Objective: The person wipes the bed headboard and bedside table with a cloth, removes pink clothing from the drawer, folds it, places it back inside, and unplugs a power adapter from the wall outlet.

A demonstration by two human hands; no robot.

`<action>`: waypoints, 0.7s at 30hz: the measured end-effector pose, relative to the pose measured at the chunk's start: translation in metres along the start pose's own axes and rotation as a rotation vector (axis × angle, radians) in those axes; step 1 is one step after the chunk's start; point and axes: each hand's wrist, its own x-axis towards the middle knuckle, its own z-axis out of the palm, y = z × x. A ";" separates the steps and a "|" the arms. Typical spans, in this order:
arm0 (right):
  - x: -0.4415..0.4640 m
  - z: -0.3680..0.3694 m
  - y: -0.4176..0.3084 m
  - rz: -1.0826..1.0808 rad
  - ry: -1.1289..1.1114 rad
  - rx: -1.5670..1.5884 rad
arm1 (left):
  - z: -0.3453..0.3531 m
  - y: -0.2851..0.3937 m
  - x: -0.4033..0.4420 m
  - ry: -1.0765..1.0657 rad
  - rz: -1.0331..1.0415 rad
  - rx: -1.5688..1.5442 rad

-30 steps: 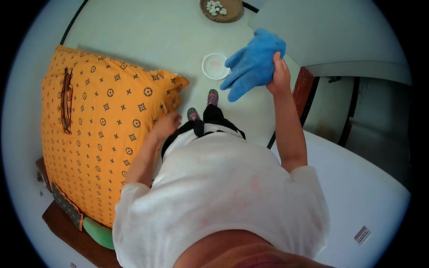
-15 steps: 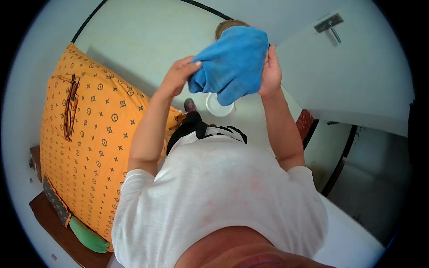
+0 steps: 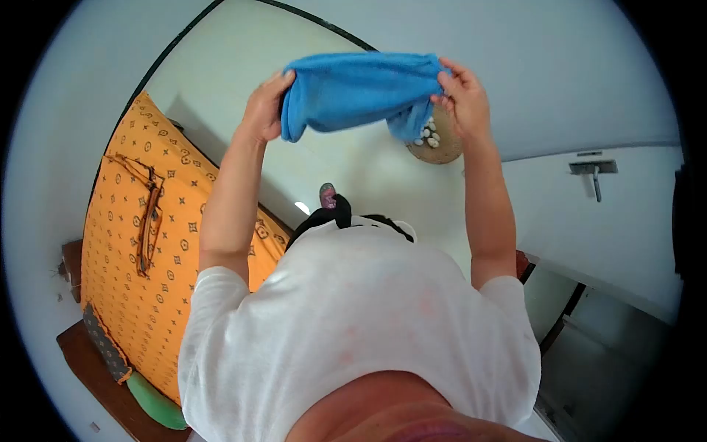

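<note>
A blue cloth (image 3: 353, 92) hangs stretched sideways between my two hands, held up in front of me above the floor. At its left end, my left hand (image 3: 265, 107) is closed on the edge, thumb on top. My right hand (image 3: 462, 99) pinches the upper right corner between thumb and fingers. The cloth's lower edge sags, and a loose fold droops near the right end. Behind that fold shows a round woven basket (image 3: 442, 144) with several small whitish objects in it, partly hidden by the cloth.
On the left stands a bed with an orange patterned cover (image 3: 125, 243); a strap-like bundle (image 3: 149, 228) lies on it. A green pillow (image 3: 156, 404) is at its near end. A wall with a metal fixture (image 3: 593, 168) rises on the right. My shoe (image 3: 328, 195) shows on the floor (image 3: 368, 169).
My hands have moved apart, and the bunched cloth is now pulled out wide between them. The view has turned, bringing more of the basket into sight. The white bowl is now mostly out of sight.
</note>
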 end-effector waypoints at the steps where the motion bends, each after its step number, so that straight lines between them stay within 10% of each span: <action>1: 0.012 0.006 -0.005 0.013 0.003 0.006 | 0.001 0.013 0.010 0.008 -0.012 0.003; 5: 0.051 0.028 0.001 -0.461 0.098 0.472 | 0.048 0.063 0.034 -0.217 0.625 0.947; 7: 0.064 0.042 0.040 -0.411 -0.254 0.797 | 0.074 0.054 0.054 -0.602 0.959 1.201; 12: 0.142 0.089 0.041 0.299 -0.346 1.018 | 0.059 0.002 0.102 -0.941 0.648 1.115; 16: 0.238 0.100 0.068 0.217 -0.340 0.881 | 0.007 0.025 0.153 -0.636 0.412 0.971; 19: 0.298 0.142 0.037 -0.592 -0.267 -0.487 | -0.041 0.042 0.189 -0.243 0.249 0.768; 21: 0.323 0.168 0.032 -0.593 -0.353 -0.420 | -0.062 0.050 0.206 -0.008 0.201 0.596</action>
